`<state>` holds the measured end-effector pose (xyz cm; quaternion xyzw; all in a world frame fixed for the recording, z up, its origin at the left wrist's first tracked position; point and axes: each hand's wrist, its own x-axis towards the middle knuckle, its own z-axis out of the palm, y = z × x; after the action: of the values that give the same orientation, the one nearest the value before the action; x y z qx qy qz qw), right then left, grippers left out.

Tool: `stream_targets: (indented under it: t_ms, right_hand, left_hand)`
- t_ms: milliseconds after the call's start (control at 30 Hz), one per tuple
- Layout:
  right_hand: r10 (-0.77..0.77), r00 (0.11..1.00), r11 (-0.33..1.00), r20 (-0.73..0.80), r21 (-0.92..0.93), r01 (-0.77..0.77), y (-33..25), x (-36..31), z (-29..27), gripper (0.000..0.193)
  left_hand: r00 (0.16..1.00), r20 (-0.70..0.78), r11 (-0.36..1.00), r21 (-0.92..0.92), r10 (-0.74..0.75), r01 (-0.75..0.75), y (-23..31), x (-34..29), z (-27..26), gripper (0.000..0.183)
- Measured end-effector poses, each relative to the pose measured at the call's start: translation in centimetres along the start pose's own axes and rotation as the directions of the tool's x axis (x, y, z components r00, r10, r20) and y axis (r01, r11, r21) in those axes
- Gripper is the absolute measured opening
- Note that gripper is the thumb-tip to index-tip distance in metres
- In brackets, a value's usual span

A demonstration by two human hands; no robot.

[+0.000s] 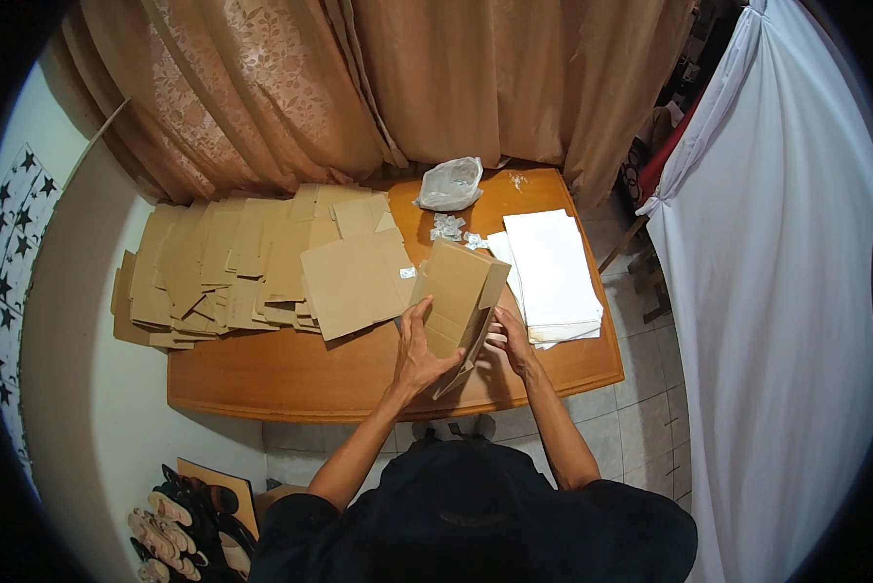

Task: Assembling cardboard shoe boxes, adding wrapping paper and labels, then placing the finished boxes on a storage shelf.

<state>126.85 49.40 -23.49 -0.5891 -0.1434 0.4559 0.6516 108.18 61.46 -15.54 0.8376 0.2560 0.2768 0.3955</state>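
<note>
A brown cardboard box, partly folded up with its panels standing at an angle, is tilted above the front middle of the table. My left hand grips its left side, thumb along the inner panel and fingers round the edge. At the right side panel, my right hand has its fingers curled against the cardboard near a loose flap; some fingertips are hidden. Left of the box lies a flat square cardboard piece, topping the spread of flat cardboard blanks.
A stack of white sheets lies at the table's right. Small clear packets sit behind the box, near a translucent plastic bag. Brown curtains hang behind the wooden table. Shoes are at lower left; a white cloth hangs right.
</note>
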Motion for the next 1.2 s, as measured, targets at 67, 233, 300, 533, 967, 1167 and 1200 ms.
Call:
stream_targets:
  t_ms: [67, 233, 300, 533, 967, 1167, 1200]
  right_hand:
    - [0.014, 1.000, 1.000, 0.014, 0.005, -0.014, -0.2, 0.0, -0.4, 0.068]
    - [0.170, 0.985, 0.963, -0.008, 0.213, -0.164, -1.5, -0.7, -1.1, 0.091]
    - [0.138, 0.990, 0.979, 0.015, 0.149, -0.139, -2.0, -1.0, -1.2, 0.100]
    - [0.145, 0.977, 0.921, 0.155, 0.340, -0.190, -2.3, -1.8, -2.9, 0.107]
    - [0.036, 0.910, 0.839, 0.413, 0.483, -0.252, 7.9, -0.6, -7.4, 0.050]
    - [0.176, 0.952, 0.933, 0.250, 0.265, -0.242, 10.0, -0.3, -7.5, 0.048]
    - [0.182, 0.952, 0.932, 0.248, 0.265, -0.247, 10.4, -0.1, -7.9, 0.048]
  left_hand:
    - [1.000, 0.003, 0.999, 0.034, 0.012, -0.012, 0.4, -0.1, 0.1, 0.105]
    - [0.997, 0.023, 0.984, 0.160, 0.073, -0.076, 1.2, -0.9, 0.4, 0.109]
    - [0.997, 0.048, 0.979, 0.195, 0.057, -0.065, 1.5, -0.6, 0.5, 0.113]
    - [0.967, 0.138, 0.889, 0.382, 0.216, -0.253, 3.0, -1.2, -0.7, 0.109]
    - [0.870, 0.236, 0.760, 0.425, 0.432, -0.492, -7.3, -11.3, 5.3, 0.072]
    - [0.851, 0.385, 0.675, 0.523, 0.358, -0.520, -10.1, -13.4, 6.5, 0.070]
    - [0.851, 0.387, 0.679, 0.520, 0.354, -0.519, -9.8, -13.2, 6.4, 0.070]
